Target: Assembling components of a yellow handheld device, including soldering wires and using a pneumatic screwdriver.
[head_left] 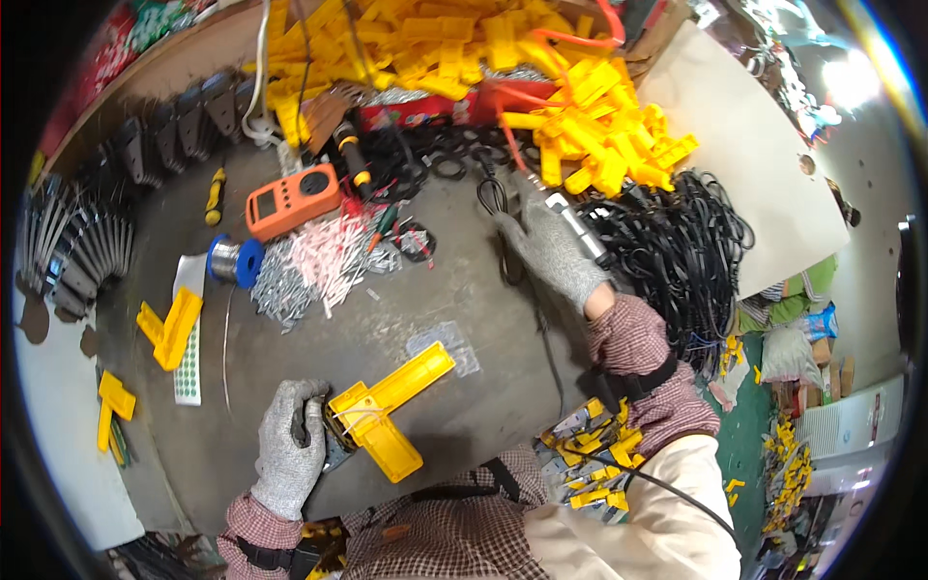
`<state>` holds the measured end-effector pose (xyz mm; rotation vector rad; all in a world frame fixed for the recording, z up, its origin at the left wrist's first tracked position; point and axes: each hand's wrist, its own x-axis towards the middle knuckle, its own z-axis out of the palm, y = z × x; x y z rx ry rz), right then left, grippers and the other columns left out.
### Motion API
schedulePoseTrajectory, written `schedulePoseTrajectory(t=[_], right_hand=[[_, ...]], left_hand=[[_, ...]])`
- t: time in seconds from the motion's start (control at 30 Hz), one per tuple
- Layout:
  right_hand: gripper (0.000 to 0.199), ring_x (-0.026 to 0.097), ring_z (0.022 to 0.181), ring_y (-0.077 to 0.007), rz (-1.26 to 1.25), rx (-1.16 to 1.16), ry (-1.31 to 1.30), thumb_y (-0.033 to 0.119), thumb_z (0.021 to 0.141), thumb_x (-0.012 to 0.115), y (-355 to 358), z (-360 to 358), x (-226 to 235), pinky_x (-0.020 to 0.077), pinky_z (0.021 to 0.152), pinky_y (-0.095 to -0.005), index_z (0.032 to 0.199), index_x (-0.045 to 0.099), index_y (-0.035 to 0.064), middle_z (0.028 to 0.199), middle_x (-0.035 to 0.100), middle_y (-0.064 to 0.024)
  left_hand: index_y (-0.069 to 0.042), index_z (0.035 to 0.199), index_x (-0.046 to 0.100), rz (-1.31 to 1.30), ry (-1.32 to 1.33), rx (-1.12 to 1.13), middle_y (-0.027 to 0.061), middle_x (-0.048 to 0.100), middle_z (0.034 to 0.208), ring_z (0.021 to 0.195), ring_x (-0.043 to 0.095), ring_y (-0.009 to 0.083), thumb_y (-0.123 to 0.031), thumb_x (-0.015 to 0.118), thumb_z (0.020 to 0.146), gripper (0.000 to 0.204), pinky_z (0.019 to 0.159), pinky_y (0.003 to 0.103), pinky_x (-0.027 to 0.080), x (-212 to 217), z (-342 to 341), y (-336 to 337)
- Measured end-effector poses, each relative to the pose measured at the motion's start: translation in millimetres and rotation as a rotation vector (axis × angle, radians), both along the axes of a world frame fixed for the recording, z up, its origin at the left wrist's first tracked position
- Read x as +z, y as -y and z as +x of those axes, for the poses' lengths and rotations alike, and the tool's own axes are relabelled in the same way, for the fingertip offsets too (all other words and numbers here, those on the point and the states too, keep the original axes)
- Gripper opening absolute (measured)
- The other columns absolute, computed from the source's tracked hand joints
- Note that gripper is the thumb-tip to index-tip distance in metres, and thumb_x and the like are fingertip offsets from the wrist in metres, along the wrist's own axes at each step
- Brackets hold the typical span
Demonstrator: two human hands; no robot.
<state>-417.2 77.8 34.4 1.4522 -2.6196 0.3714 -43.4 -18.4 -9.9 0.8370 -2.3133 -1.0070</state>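
My left hand (293,452), in a grey knit glove, is closed on a dark metal piece (338,447) at the left side of a yellow T-shaped plastic housing (391,414). Part of that piece is hidden by the fingers and the housing. Farther off, my right hand (558,253), also gloved, has its fingers stretched out and its thumb apart, touching or just above a folded black cable (495,198). A silver rod-shaped tool (578,229) lies close along the right side of this hand.
An orange multimeter (293,201), a solder spool (235,261) and piled small screws and pale sleeves (324,261) occupy the left middle. Yellow housings (604,126) heap at the back. Black cables (667,251) bunch at right. Finished-looking yellow-and-grey parts (594,459) sit by my right elbow.
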Motion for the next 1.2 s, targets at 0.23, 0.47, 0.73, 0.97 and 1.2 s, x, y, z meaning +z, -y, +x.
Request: schedulePoseTrajectory(t=[0.23,0.47,0.73,0.97,1.2], right_hand=[[0.050,0.055,0.123,-0.0346,0.431,0.564,0.064,-0.001,0.077,0.065,-106,42,28,0.0505,0.098,-0.0454,0.124,0.062,0.0144,0.137,0.051,-0.0131],[0.039,0.059,0.108,-0.0251,0.326,0.602,-0.168,0.019,0.078,0.071,-83,61,22,0.0466,0.099,-0.0435,0.116,0.065,0.0167,0.112,0.064,-0.0039],[0.020,0.065,0.090,-0.0315,0.084,0.657,0.429,0.018,0.095,0.059,-2,132,23,0.0498,0.089,-0.0446,0.111,0.063,0.0072,0.088,0.067,-0.0150],[0.030,0.070,0.088,-0.0310,0.046,0.598,0.879,0.011,0.099,0.054,12,136,-11,0.0548,0.078,-0.0389,0.128,0.057,0.0036,0.101,0.070,-0.0182],[0.027,0.069,0.077,-0.0230,-0.255,0.410,1.077,0.009,0.091,0.064,17,152,-37,0.0538,0.069,-0.0317,0.117,0.062,0.0037,0.096,0.071,-0.0134]], left_hand=[[-0.001,0.104,0.061,0.006,0.014,0.015,0.0164,0.062,0.095,0.088,0.064,0.0346,-0.003,0.052,0.097,0.011,0.081,0.041,0.051,1,19,-2],[-0.002,0.103,0.062,0.575,-0.129,-0.086,0.0096,0.062,0.099,0.092,0.064,0.0233,-0.009,0.065,0.091,0.014,0.089,0.037,0.051,30,-12,13],[-0.001,0.109,0.067,1.070,-0.276,-0.405,0.0067,0.065,0.110,0.099,0.064,0.0139,-0.008,0.070,0.090,0.021,0.093,0.030,0.052,39,-59,30],[0.001,0.103,0.068,0.542,-0.468,-0.045,0.0090,0.069,0.102,0.092,0.067,0.0156,-0.003,0.064,0.091,0.013,0.088,0.030,0.053,13,-49,29],[-0.001,0.124,0.059,1.258,-0.503,-0.014,0.0045,0.064,0.102,0.097,0.062,0.0133,-0.008,0.048,0.097,0.030,0.091,0.029,0.050,3,-32,48]])
